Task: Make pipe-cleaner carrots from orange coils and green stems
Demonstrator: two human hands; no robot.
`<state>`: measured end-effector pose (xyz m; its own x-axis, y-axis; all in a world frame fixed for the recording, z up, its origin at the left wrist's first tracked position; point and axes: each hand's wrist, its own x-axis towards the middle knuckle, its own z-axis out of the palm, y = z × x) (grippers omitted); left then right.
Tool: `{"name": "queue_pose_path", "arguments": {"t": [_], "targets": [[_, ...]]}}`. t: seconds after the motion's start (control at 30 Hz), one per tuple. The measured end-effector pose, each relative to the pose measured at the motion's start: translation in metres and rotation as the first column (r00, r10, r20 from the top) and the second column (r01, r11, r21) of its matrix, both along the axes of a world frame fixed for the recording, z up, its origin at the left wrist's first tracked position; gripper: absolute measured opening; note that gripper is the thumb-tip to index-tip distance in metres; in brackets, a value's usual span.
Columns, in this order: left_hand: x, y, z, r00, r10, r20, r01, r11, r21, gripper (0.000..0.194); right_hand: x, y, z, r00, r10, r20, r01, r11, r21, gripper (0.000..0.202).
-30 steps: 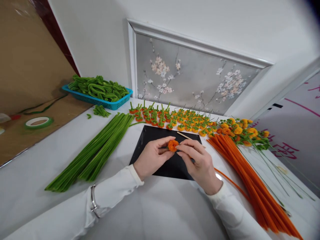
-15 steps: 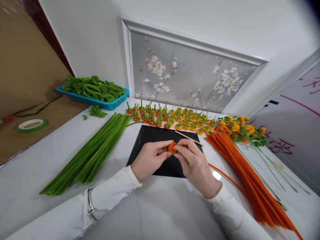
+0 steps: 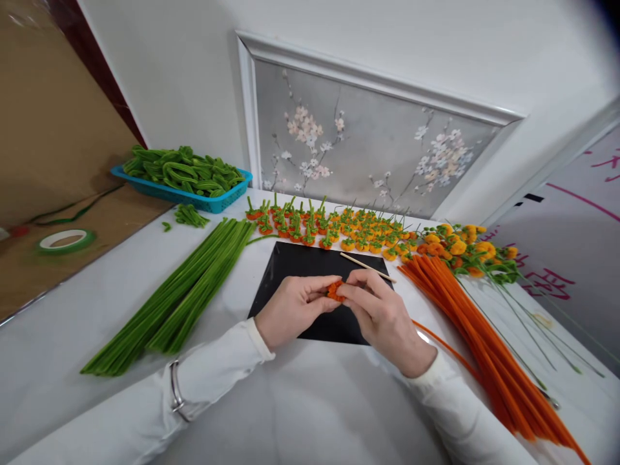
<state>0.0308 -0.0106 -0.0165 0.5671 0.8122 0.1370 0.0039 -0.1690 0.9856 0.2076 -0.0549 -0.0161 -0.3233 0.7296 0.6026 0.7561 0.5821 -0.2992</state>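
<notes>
Between my two hands is a small orange pipe-cleaner flower, held above a black mat. My left hand pinches it from the left between thumb and fingers. From the right, my right hand has its fingertips closed on the flower's edge. The fingers cover part of the flower. A thin wooden stick lies across the mat's upper right corner. One orange pipe cleaner runs along the table from beside my right hand toward an orange bundle.
Green pipe cleaners lie at left, near a blue basket of green folded pieces. Rows of small orange flowers and yellow flowers stand behind the mat. Finished-looking stemmed flowers lie at right. Green tape sits far left.
The flower has turned slightly between my fingers, its orange face showing differently. My right hand has shifted a little. The whole view has moved slightly.
</notes>
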Motion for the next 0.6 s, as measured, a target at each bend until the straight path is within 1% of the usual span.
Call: {"name": "queue_pose_path", "arguments": {"t": [0.13, 0.23, 0.43, 0.6], "targets": [[0.0015, -0.0023, 0.0074, 1.0, -0.004, 0.027, 0.003, 1.0, 0.009, 0.044, 0.0024, 0.0006, 0.0026, 0.996, -0.04, 0.077, 0.036, 0.998, 0.058, 0.025], [0.0005, -0.0013, 0.0068, 1.0, 0.005, -0.004, -0.005, 0.999, 0.037, 0.038, 0.0012, 0.0014, 0.0017, 0.995, -0.053, 0.081, 0.047, 0.996, 0.077, 0.023], [-0.0012, 0.0015, 0.002, 0.999, 0.028, 0.038, -0.027, 0.999, -0.027, 0.034, -0.0036, 0.0013, -0.0014, 0.995, -0.091, -0.041, 0.094, 0.993, 0.078, 0.019], [0.0002, 0.0015, 0.0064, 0.996, 0.038, 0.082, -0.028, 0.993, -0.114, 0.037, -0.003, 0.0024, -0.0008, 0.991, -0.037, -0.131, 0.05, 0.994, 0.094, 0.019]]}}
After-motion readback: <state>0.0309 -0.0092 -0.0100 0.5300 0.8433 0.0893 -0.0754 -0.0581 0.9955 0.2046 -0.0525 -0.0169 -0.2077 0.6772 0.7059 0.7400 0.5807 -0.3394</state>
